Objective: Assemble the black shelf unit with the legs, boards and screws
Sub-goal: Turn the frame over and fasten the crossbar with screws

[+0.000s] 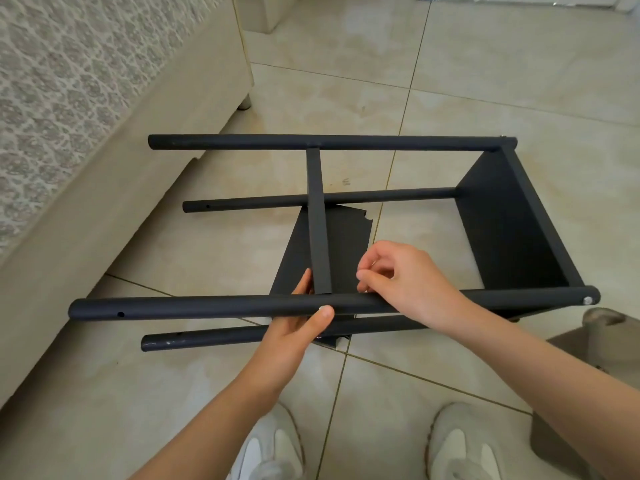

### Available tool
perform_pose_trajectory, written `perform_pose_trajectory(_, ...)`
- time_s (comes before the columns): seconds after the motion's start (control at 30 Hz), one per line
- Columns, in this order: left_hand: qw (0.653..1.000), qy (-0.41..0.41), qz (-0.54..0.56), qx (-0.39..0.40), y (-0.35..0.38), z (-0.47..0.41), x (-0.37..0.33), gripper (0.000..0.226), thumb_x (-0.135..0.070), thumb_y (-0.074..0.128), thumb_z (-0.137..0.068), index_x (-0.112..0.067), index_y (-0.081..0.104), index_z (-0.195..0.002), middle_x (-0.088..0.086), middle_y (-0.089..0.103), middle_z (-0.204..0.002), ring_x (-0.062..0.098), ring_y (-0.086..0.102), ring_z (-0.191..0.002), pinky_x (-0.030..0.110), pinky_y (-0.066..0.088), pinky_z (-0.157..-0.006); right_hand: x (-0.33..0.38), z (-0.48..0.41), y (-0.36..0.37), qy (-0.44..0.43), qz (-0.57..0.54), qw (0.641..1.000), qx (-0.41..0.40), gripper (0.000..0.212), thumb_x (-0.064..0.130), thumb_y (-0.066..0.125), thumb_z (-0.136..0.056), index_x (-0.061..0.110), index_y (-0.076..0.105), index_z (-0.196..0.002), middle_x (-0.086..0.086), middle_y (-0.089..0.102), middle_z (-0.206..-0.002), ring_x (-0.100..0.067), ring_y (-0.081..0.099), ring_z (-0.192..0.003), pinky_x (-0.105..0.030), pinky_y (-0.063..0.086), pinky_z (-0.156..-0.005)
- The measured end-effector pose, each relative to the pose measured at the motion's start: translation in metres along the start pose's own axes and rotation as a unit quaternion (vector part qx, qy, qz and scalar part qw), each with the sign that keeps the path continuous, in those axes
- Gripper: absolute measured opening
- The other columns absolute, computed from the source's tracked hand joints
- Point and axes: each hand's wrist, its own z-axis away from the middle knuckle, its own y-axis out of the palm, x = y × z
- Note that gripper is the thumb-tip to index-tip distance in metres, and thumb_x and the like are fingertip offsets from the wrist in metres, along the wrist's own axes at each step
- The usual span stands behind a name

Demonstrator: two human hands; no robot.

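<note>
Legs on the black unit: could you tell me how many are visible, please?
4: far upper leg, far lower leg, near upper leg, near lower leg. None seems hidden.

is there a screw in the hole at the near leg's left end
No, that hole in the near leg is dark and empty; a silver screw shows only at its right end.

A home living room, a cream sofa in patterned fabric running along the left, standing on a short round leg, glossy beige floor tiles spreading out, a black shelf unit lying sideways on them.
</note>
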Motion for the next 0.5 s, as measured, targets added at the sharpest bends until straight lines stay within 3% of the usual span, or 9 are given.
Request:
perform_pose_trajectory(0.07,0.999,-0.026,-0.018,-0.006,0.002,0.002,-0.004,0.067,-0.07,0.06,-0.069,-0.065,0.034,-0.131,-0.042,0.052,-0.116,-0.028,0.05,-0.096,0.012,0.033,-0.094,-0.001,-0.001,0.0,0.001,0.008,1.0,-0.004,0.014,0.024,0.063,-0.094,0.033,0.057,-0.086,0.017,0.069,-0.072,0.011,0.063,-0.076,-0.003,0.044,-0.059)
perform_pose_trajectory(0.17,0.993,-0.047,-0.098,-0.052,0.009,0.009,-0.01,0.04,-0.072,0.054,-0.077,-0.047,0.061,-0.107,-0.039,0.065,-0.092,-0.032,0.05,-0.085,0.001,0.041,-0.067,-0.002,-0.001,0.0,-0.002,0.012,1.0,-0.008,0.014,0.023,0.064,-0.094,0.033,0.058,-0.086,0.017,0.069,-0.071,0.01,0.063,-0.075,-0.003,0.043,-0.06)
perform_pose_trajectory(0.23,0.98,-0.038,-0.157,-0.116,0.012,0.013,-0.015,0.031,-0.068,0.057,-0.085,-0.039,0.069,-0.083,-0.034,0.066,-0.075,-0.023,0.055,-0.075,0.007,0.04,-0.059,-0.002,0.001,0.001,-0.01,0.026,1.0,-0.007,0.013,0.023,0.064,-0.094,0.032,0.058,-0.087,0.016,0.069,-0.072,0.009,0.063,-0.076,-0.004,0.043,-0.061)
perform_pose_trajectory(0.3,0.953,-0.04,-0.251,-0.165,0.012,0.018,-0.02,0.051,-0.07,0.057,-0.084,-0.026,0.067,-0.062,-0.017,0.059,-0.051,-0.003,0.057,-0.054,0.019,0.038,-0.054,-0.003,0.002,0.002,-0.018,0.04,0.999,-0.006,0.011,0.023,0.064,-0.094,0.031,0.059,-0.088,0.015,0.069,-0.074,0.006,0.064,-0.077,-0.004,0.044,-0.063)
perform_pose_trajectory(0.37,0.905,-0.052,-0.368,-0.207,0.012,0.023,-0.033,0.065,-0.078,0.053,-0.08,-0.019,0.067,-0.059,-0.008,0.059,-0.047,0.006,0.056,-0.048,0.023,0.039,-0.049,-0.002,0.004,0.003,-0.019,0.047,0.999,-0.005,0.01,0.023,0.063,-0.095,0.03,0.059,-0.09,0.014,0.069,-0.077,0.002,0.065,-0.076,-0.005,0.044,-0.064)
perform_pose_trajectory(0.43,0.827,-0.041,-0.502,-0.248,0.01,0.024,-0.044,0.069,-0.085,0.049,-0.076,-0.021,0.064,-0.056,-0.005,0.06,-0.048,0.007,0.056,-0.049,0.023,0.036,-0.045,-0.002,0.004,0.002,-0.02,0.048,0.999,-0.006,0.01,0.022,0.063,-0.095,0.03,0.059,-0.09,0.014,0.069,-0.077,0.001,0.065,-0.076,-0.005,0.045,-0.066)
perform_pose_trajectory(0.5,0.744,0.024,-0.603,-0.287,0.007,0.024,-0.051,0.067,-0.085,0.057,-0.072,-0.02,0.049,-0.053,-0.006,0.047,-0.044,0.01,0.044,-0.044,0.022,0.025,-0.043,-0.002,0.005,0.002,-0.021,0.045,0.999,-0.001,0.011,0.022,0.064,-0.095,0.031,0.058,-0.09,0.014,0.069,-0.078,0.001,0.065,-0.076,-0.006,0.045,-0.066)
